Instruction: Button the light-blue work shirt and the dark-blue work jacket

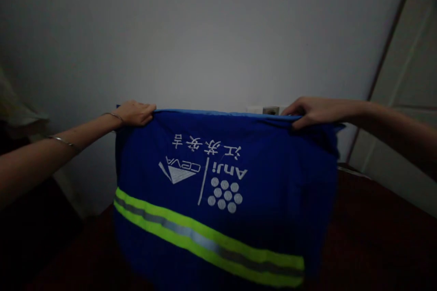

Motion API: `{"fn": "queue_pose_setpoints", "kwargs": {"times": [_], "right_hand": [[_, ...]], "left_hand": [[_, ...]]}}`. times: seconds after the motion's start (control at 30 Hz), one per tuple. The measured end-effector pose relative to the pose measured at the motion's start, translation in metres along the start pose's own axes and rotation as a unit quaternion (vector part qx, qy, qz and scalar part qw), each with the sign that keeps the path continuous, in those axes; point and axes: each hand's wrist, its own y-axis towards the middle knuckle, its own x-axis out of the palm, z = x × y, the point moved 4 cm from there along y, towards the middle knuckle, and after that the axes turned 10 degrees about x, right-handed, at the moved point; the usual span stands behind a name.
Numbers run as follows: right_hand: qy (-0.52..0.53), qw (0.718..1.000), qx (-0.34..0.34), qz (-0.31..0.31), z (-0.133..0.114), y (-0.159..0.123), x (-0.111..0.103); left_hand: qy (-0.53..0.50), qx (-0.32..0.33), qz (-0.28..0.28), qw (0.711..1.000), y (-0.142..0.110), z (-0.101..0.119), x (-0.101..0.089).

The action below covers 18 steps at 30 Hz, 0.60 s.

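A blue work jacket [266,218] hangs stretched between my two hands. White embroidered logos and lettering on it appear upside down, and a yellow-green and grey reflective band crosses it lower down. My left hand [134,112] is closed around the top edge near the left corner. On the other side, my right hand [303,111] pinches the same edge between thumb and fingers. A lighter blue strip shows along that edge. The lower end of the jacket runs out of view at the bottom.
A pale wall [211,45] stands behind the jacket, with a wall socket [271,110] partly showing above its edge. To the right is a light panelled door [409,77]. A dark reddish surface [375,232] lies below, and pale cloth [17,104] hangs at the far left.
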Motion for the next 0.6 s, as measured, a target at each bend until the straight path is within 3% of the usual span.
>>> {"fn": "queue_pose_setpoints", "kwargs": {"times": [0.07,0.17,0.27,0.33,0.4,0.47,0.53,0.6], "right_hand": [[-0.049,0.998,-0.009,0.033,-0.007,0.041,0.002],[-0.143,0.98,-0.022,0.138,-0.019,0.086,-0.006],[-0.2,0.949,-0.052,0.237,-0.037,0.103,-0.016],[-0.227,0.936,-0.084,0.255,-0.049,0.104,-0.009],[-0.25,0.933,-0.109,0.233,-0.057,0.102,0.014],[-0.264,0.938,-0.111,0.197,-0.055,0.1,0.052],[-0.273,0.939,-0.143,0.155,-0.05,0.097,0.106],[-0.273,0.939,-0.179,0.112,-0.043,0.091,0.169]], "left_hand": [[0.002,-0.02,-0.016,1.0,-0.01,-0.012,0.012],[0.026,-0.062,-0.013,0.998,-0.025,-0.034,0.017],[0.047,-0.114,0.023,0.992,-0.042,-0.056,0.012],[0.055,-0.134,0.038,0.989,-0.055,-0.066,0.014],[0.047,-0.12,0.019,0.991,-0.07,-0.067,0.026],[0.011,-0.056,-0.031,0.998,-0.088,-0.053,0.049],[-0.058,0.044,-0.087,0.994,-0.111,-0.022,0.079],[-0.147,0.134,-0.117,0.973,-0.137,0.025,0.108]]}}
